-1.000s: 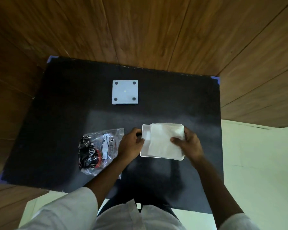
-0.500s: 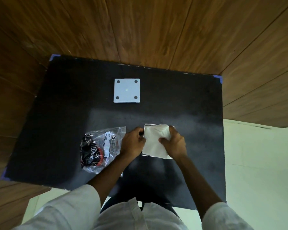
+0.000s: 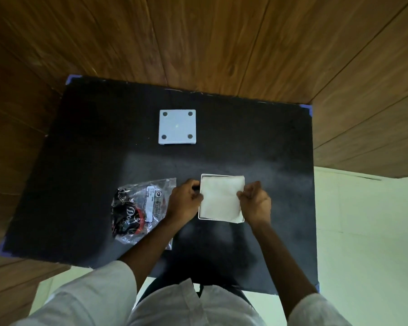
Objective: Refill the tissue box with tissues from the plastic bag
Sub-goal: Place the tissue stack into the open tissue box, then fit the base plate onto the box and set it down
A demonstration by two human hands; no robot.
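A white square tissue box point(image 3: 203, 217) lies open-side up on the black table, filled by a stack of white tissues point(image 3: 220, 198). My left hand point(image 3: 185, 203) grips the box's left wall. At the box's right edge, my right hand point(image 3: 254, 203) has its fingers curled onto the tissues. The clear plastic bag point(image 3: 137, 210), with black and red print, lies flat just left of my left hand. The box's white square lid or base point(image 3: 177, 127), with four dark round pads, rests farther back on the table.
The black table top point(image 3: 280, 142) has blue tape at its corners. Wooden wall panels rise behind it and to both sides. A pale floor shows to the right and below. My white sleeves fill the bottom of the view.
My right hand has slid from over the tissues to the box's right edge, and the stack now lies flat and squared inside the box. The left hand stays on the left wall.
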